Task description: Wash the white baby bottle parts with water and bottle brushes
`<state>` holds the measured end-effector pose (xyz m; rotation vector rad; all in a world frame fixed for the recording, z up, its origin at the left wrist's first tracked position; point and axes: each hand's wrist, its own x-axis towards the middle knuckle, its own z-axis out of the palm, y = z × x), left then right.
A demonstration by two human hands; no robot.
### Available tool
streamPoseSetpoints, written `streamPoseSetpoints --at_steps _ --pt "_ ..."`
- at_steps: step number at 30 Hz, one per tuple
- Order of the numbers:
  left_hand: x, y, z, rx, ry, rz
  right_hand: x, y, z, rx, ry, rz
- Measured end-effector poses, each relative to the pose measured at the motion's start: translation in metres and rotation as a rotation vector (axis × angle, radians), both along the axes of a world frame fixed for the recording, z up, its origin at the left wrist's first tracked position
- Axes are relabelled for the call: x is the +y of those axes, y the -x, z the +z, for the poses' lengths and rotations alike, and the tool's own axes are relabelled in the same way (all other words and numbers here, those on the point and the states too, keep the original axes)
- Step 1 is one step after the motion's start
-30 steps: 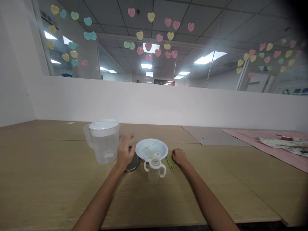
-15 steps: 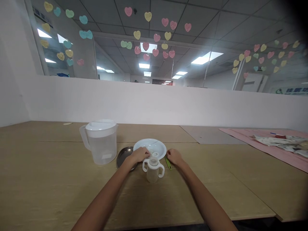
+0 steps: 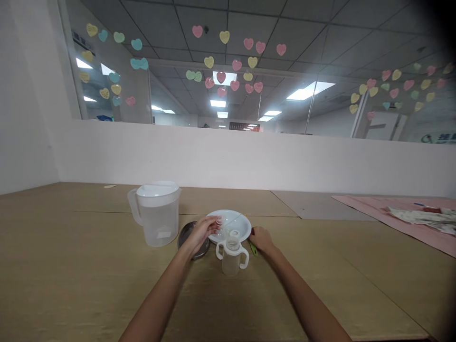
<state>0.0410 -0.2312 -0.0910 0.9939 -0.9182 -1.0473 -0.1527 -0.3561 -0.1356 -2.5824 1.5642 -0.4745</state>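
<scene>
Left of the bowl point(image 3: 243, 227) stand a lidded jug point(image 3: 159, 221), seemingly holding water, and a metal dish point(image 3: 184, 235). Over its left side, the left hand point(image 3: 204, 231) pinches a small pale piece point(image 3: 219, 221). A white ring point(image 3: 234, 233) lies inside. Just in front, the bottle point(image 3: 231, 262) stands upright — handles on, mouth uncapped. At its right edge, the right hand point(image 3: 262, 239) curls by a green handle point(image 3: 253, 249) — gripping or not, I cannot tell.

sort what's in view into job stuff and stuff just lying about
Likely the job:
round white bowl
clear bottle with two white handles
slim green handle
perhaps round grey metal dish, translucent plastic pitcher

Apparently lying about:
flat pink sheet
crumpled whitish bundle
thin blue stick
</scene>
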Motion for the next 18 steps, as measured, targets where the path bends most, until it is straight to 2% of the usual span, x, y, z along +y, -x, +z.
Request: streamPoseSetpoints --at_steps 3,5,9,12,15,18 --pt "-0.003 -0.004 -0.006 0.313 0.023 -0.093 -0.004 0.002 0.000 -0.035 -0.003 -0.077" --pt "-0.004 -0.002 -0.009 0.345 0.066 -0.109 -0.007 0.004 0.000 -0.064 0.007 -0.126" --pt "-0.003 0.007 -0.014 0.272 0.116 0.032 -0.012 0.009 0.002 -0.147 0.044 -0.195" --pt "-0.003 0.012 -0.017 0.223 0.148 0.160 -0.010 0.011 0.005 -0.292 0.143 -0.228" --pt "-0.005 0.011 -0.021 0.151 0.166 0.253 -0.002 0.011 0.010 -0.413 0.331 -0.115" --pt "-0.007 0.008 -0.023 0.064 0.165 0.301 0.008 0.009 0.011 -0.409 0.475 0.142"
